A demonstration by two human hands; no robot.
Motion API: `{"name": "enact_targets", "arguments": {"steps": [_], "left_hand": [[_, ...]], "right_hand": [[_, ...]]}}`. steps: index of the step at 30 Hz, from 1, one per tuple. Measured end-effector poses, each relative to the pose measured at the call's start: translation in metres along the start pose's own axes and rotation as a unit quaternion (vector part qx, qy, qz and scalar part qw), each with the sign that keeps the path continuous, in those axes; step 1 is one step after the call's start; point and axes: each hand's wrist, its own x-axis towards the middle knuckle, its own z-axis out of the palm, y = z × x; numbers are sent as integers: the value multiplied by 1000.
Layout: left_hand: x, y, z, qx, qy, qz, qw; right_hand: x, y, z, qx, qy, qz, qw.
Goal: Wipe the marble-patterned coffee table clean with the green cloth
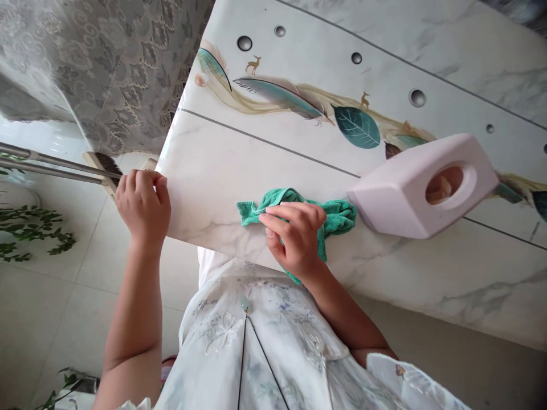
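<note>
A crumpled green cloth point(339, 216) lies on the white marble-patterned table point(205, 171) near its front edge. My right hand point(297, 236) is on top of the cloth, fingers bent and thumb tucked close, gripping it loosely. At the table's left corner is my left hand point(143, 202), its fingers curled in. Whatever they close on, if anything, is hidden from above. Just right of the cloth stands a pale pink tissue box point(393, 202) with an oval opening, tissue showing inside.
Past the table's left edge, a brush point(109, 164) and metal poles point(55, 162) show close behind my left hand. A leafy plant point(32, 228) stands at the far left. Patterned lace fabric point(123, 62) hangs at the upper left. Feathers and leaves are printed across the tabletop.
</note>
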Motion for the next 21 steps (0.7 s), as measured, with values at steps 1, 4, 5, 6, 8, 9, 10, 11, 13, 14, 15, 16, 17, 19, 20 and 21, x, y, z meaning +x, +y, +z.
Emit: {"name": "enact_targets", "arguments": {"steps": [1, 4, 5, 6, 8, 9, 10, 11, 13, 14, 15, 16, 17, 19, 20, 21], "left_hand": [[-1, -1, -2, -2, 5, -2, 1000], [-5, 3, -4, 25, -10, 25, 999], [-6, 6, -4, 39, -21, 40, 998], [-7, 9, -3, 51, -33, 53, 997], [-8, 16, -1, 60, -56, 68, 994], [-9, 18, -1, 58, -65, 72, 994], [-9, 19, -1, 54, -75, 78, 993], [-10, 20, -1, 51, -83, 85, 992], [-10, 19, -2, 48, -93, 101, 989], [-9, 17, -2, 49, -96, 109, 988], [-9, 16, -2, 50, -97, 115, 987], [-8, 14, -2, 49, -94, 119, 987], [-8, 12, -1, 47, -89, 124, 987], [-8, 10, 1, 40, -75, 131, 988], [-8, 9, 2, 34, -69, 132, 988], [-8, 9, 3, 27, -65, 131, 989]], "right_hand": [[1, 0, 1, 2, -1, -1, 1000], [1, -3, 4, 16, -2, -8, 1000], [0, -4, 5, 25, -2, -11, 1000], [0, -5, 7, 35, 0, -14, 999], [-1, -8, 9, 51, -1, -15, 999], [-1, -8, 10, 56, -4, -14, 998], [-2, -8, 11, 57, -9, -13, 998], [-3, -8, 12, 57, -14, -12, 998], [-6, -7, 15, 55, -30, -12, 998], [-7, -6, 16, 54, -39, -11, 998], [-8, -6, 16, 53, -48, -9, 997], [-10, -5, 17, 55, -56, -7, 997], [-11, -5, 18, 58, -63, -4, 996], [-12, -4, 19, 65, -68, 2, 996], [-13, -4, 19, 67, -71, 5, 995], [-13, -4, 19, 67, -73, 8, 995]]}}
